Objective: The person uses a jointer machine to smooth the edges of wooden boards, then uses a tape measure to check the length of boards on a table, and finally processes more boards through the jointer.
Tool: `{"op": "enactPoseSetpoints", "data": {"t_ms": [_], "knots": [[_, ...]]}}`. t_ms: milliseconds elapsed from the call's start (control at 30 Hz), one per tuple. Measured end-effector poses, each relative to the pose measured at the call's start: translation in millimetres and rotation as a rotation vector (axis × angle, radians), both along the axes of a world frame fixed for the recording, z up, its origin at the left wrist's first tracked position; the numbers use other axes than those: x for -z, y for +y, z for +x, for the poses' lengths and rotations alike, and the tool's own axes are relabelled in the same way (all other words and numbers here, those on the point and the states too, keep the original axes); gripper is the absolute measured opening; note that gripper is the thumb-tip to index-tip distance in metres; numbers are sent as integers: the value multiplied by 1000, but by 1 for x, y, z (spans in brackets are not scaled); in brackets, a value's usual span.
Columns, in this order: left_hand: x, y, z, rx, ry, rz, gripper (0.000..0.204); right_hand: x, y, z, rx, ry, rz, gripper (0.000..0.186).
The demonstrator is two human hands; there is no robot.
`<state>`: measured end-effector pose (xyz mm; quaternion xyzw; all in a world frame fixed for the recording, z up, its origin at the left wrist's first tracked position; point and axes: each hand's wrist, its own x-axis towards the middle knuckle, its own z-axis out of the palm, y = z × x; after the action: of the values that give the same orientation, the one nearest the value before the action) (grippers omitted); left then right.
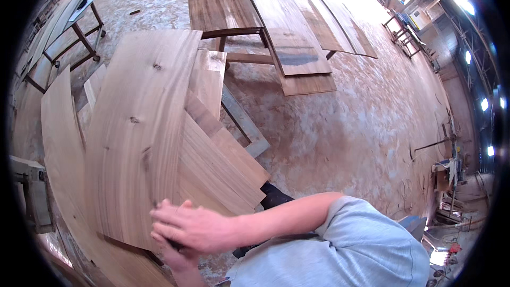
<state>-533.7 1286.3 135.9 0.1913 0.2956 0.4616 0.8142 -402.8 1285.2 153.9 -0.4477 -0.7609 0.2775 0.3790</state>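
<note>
My right hand (204, 229) lies across my left hand (179, 258) at the near edge of a large wooden board (139, 95). The right fingers are curled together toward the left. Much of the left hand is hidden under the right one. A small dark patch shows between the two palms; what it is I cannot make out. The board is pale brown with a long grain and several dark knots. It lies on top of other thin boards (220, 162), which fan out to its right. A longer pale board (62, 133) shows along its left side.
More boards (284, 21) rest on a low stand at the far middle. A wheeled metal rack (79, 34) stands at the far left. Under the fanned boards a grey frame (249, 127) lies on the stained floor (361, 127). Tools and scraps line the right wall.
</note>
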Motion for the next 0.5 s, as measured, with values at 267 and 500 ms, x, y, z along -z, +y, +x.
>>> {"op": "enactPoseSetpoints", "data": {"t_ms": [267,500], "knots": [[1,18,-187,-623,588,43,27,-9,-18,32,-71,-137,-261,66],[119,16,-334,-334,2331,162,43,35,-73,119,305,-329,-589,46]]}}
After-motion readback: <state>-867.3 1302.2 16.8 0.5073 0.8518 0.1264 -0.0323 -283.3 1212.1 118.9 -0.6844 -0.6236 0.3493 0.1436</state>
